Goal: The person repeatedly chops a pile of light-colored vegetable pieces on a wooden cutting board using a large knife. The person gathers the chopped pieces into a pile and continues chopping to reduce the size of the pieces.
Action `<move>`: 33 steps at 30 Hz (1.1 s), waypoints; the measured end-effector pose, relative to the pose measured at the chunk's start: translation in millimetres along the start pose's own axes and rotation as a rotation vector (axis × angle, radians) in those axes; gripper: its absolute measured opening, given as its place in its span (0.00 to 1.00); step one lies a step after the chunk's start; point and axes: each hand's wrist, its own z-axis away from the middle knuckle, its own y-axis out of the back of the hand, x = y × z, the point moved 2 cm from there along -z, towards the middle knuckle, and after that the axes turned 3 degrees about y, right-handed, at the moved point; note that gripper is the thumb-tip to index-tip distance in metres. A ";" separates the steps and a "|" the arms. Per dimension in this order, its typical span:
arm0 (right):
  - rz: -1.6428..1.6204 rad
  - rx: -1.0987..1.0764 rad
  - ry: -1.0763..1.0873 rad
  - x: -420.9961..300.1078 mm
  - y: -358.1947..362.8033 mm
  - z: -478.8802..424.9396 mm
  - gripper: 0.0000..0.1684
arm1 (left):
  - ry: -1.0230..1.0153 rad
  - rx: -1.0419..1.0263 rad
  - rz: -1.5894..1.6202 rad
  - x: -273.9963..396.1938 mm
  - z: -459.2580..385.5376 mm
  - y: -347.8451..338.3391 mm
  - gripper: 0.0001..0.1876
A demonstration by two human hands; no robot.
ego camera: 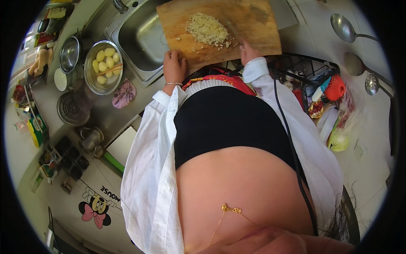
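Note:
A wooden cutting board (260,35) lies partly across the sink, with a heap of chopped pale food (207,29) on it. Small bits are scattered around the heap. My left hand (174,65) holds the board's near left corner, its fingers bent over the edge. Over the near right part of the board is my right hand (249,52), slightly blurred. A faint streak runs from its fingers toward the heap; whether it is a knife blade I cannot tell.
Left of the stainless steel sink (139,41), a metal bowl (89,85) holds peeled potatoes (102,66) and chopsticks (109,70). A pink cloth (124,93) lies nearby. On the right are a black wire rack (317,60) with packages and several hanging utensils, including a ladle (342,28).

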 end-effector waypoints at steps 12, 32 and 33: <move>-0.144 -0.471 0.556 31.3 41.8 -28.7 0.20 | -0.030 0.044 -0.025 -0.9 1.9 -1.5 0.18; -0.085 -0.574 0.549 -22.4 9.0 -44.0 0.17 | 0.272 0.250 0.384 -41.8 24.6 13.9 0.09; -0.060 -0.542 0.504 -19.5 9.5 -49.3 0.17 | 0.261 0.258 0.377 -42.6 26.9 16.8 0.09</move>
